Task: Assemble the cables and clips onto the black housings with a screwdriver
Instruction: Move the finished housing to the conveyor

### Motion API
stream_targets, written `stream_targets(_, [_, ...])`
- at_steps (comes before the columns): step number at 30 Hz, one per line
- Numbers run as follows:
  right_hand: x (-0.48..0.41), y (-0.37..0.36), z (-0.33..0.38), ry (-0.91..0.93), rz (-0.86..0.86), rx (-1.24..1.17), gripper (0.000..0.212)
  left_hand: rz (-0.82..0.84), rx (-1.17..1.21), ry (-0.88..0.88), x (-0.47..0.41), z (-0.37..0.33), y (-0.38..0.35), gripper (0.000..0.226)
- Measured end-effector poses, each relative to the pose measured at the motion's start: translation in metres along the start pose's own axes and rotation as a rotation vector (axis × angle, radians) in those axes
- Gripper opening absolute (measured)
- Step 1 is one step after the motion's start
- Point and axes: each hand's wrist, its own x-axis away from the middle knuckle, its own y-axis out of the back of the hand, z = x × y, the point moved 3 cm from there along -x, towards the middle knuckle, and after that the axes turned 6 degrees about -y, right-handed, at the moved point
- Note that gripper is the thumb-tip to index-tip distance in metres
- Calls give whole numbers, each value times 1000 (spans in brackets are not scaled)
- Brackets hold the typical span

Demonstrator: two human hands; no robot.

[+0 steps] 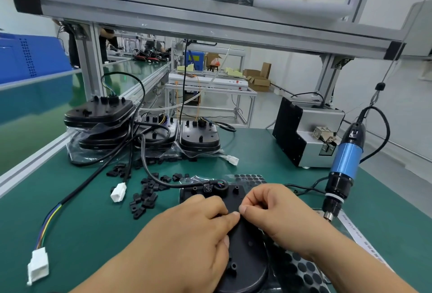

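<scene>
A black housing point(247, 243) lies flat on the green mat in front of me, with a black cable point(149, 171) entering its far end. My left hand point(187, 234) rests on the housing's left side, fingers curled, fingertips meeting those of my right hand point(275, 213). Both hands pinch something small and dark at the housing's middle; the piece itself is hidden by the fingertips. Several loose black clips point(145, 196) are scattered to the left. The blue electric screwdriver point(343, 166) hangs upright at the right, untouched.
Stacks of finished black housings point(98, 115) with cables stand at the back left. A grey and black screw feeder point(304, 133) sits at the back right. White connectors point(118, 192) lie on the mat. Sheets of round black pads point(301, 269) lie beside the housing.
</scene>
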Motion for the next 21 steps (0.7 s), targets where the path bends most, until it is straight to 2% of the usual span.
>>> stream_targets(7, [2,2,0,3,-30,5,20,49,-41,-15,-3,3,-6,81])
stream_targets(10, [3,15,-3,-5,-155,0,30,82,-37,-8,-3,3,-6,82])
stream_targets(13, [0,35,-12,-60,-301,-172,31,101,-24,2,-2,4,-5,82])
stream_targets(15, [-2,41,-18,-92,-349,-286,28,115,-6,9,-3,5,-4,74])
stream_targets(17, [-3,41,-22,-95,-355,-311,27,120,30,32,-5,8,0,65])
stream_targets(21, [-2,36,-23,-76,-323,-291,26,140,-4,50,-12,5,4,61])
